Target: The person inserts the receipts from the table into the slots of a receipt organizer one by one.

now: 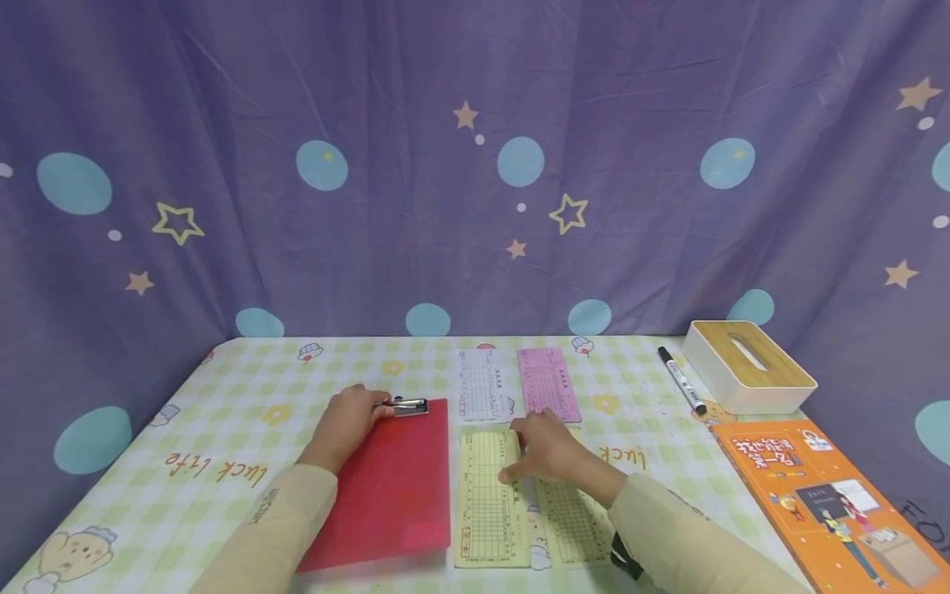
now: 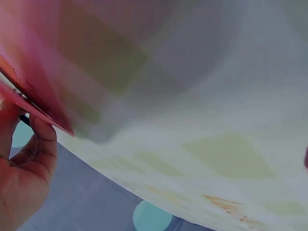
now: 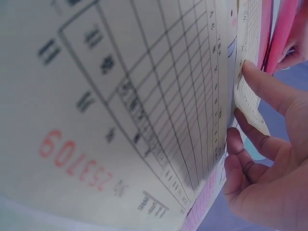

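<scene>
My left hand [image 1: 347,425] grips the upper left of a red clip folder [image 1: 401,487], beside its metal clip [image 1: 406,407]. In the left wrist view, the fingers [image 2: 41,149] curl at the folder's edge. My right hand [image 1: 552,452] pinches the upper right edge of a yellow printed slip [image 1: 486,520] just right of the folder. Seen from the right wrist, that slip's corner [image 3: 255,118] bends up between thumb and fingers. A second yellow slip [image 1: 579,532] lies under the right forearm, partly covered. A white slip [image 1: 481,384] and a pink slip [image 1: 545,375] lie beyond the hands.
On the right are a black-capped marker [image 1: 681,379], a white tissue box [image 1: 750,371] with a wooden lid and an orange book [image 1: 824,503]. A checked cloth [image 1: 245,412] covers the table. A purple curtain [image 1: 416,231] hangs behind it.
</scene>
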Action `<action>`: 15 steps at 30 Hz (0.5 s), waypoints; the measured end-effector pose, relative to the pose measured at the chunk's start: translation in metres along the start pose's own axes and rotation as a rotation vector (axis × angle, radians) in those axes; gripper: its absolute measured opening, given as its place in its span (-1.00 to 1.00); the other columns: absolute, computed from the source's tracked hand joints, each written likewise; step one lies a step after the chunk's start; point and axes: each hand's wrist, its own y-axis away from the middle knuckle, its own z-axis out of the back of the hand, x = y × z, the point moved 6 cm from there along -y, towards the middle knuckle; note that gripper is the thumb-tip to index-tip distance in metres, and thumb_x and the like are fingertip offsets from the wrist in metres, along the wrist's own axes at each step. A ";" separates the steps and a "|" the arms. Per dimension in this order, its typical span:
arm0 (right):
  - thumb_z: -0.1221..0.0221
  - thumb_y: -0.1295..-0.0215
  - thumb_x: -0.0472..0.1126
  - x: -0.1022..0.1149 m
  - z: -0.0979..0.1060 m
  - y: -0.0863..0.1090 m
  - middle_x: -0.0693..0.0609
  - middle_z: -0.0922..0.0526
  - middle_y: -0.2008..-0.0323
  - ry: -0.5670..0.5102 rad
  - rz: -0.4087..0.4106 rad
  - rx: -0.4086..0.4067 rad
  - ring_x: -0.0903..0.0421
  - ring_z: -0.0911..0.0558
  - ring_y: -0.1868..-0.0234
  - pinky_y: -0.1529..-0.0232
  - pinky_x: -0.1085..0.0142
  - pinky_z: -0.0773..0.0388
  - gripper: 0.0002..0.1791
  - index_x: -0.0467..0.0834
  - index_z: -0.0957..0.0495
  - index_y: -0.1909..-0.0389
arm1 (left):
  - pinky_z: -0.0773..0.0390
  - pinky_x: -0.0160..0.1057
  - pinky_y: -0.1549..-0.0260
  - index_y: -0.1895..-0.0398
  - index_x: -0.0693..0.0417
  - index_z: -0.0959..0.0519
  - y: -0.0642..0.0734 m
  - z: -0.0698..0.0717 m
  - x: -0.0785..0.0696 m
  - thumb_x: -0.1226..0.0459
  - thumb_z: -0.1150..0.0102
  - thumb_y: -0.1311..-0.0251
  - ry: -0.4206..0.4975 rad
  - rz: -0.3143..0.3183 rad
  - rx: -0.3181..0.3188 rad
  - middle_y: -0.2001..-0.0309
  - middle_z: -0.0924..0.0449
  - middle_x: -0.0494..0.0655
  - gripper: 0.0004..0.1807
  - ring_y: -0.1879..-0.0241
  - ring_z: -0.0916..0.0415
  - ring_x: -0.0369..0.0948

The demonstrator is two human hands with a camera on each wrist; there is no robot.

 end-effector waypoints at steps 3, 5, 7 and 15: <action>-0.63 0.12 -0.01 0.000 0.000 0.000 0.08 -0.47 0.44 0.004 -0.004 -0.002 0.07 -0.32 0.26 0.24 0.23 -0.32 -0.49 -0.16 -0.63 0.22 | -0.56 -0.03 0.26 0.23 0.10 -0.75 -0.001 0.000 0.001 0.22 -0.36 -0.24 0.012 0.017 0.021 0.44 -0.57 -0.06 -0.85 0.42 -0.42 -0.09; -0.63 0.12 -0.01 0.000 0.000 0.000 0.08 -0.47 0.44 0.004 -0.005 -0.001 0.08 -0.32 0.25 0.24 0.23 -0.32 -0.49 -0.16 -0.63 0.22 | -0.56 0.00 0.24 0.23 0.08 -0.74 0.000 0.000 0.001 0.22 -0.36 -0.24 0.012 0.014 0.023 0.43 -0.59 -0.06 -0.86 0.39 -0.45 -0.07; -0.63 0.12 -0.01 0.001 0.000 0.000 0.08 -0.47 0.44 0.001 -0.007 0.000 0.08 -0.32 0.25 0.24 0.23 -0.32 -0.48 -0.16 -0.63 0.21 | -0.56 0.02 0.25 0.27 0.06 -0.72 0.000 0.000 0.001 0.22 -0.37 -0.23 0.015 0.008 0.020 0.45 -0.59 -0.06 -0.89 0.38 -0.46 -0.04; -0.63 0.12 -0.01 0.001 0.001 0.001 0.07 -0.47 0.43 -0.002 -0.012 0.000 0.08 -0.33 0.24 0.23 0.22 -0.33 -0.45 -0.18 -0.65 0.15 | -0.57 0.07 0.28 0.19 0.12 -0.63 0.002 -0.002 -0.001 0.25 -0.37 -0.25 -0.005 0.016 0.037 0.43 -0.52 0.05 -0.83 0.37 -0.47 0.01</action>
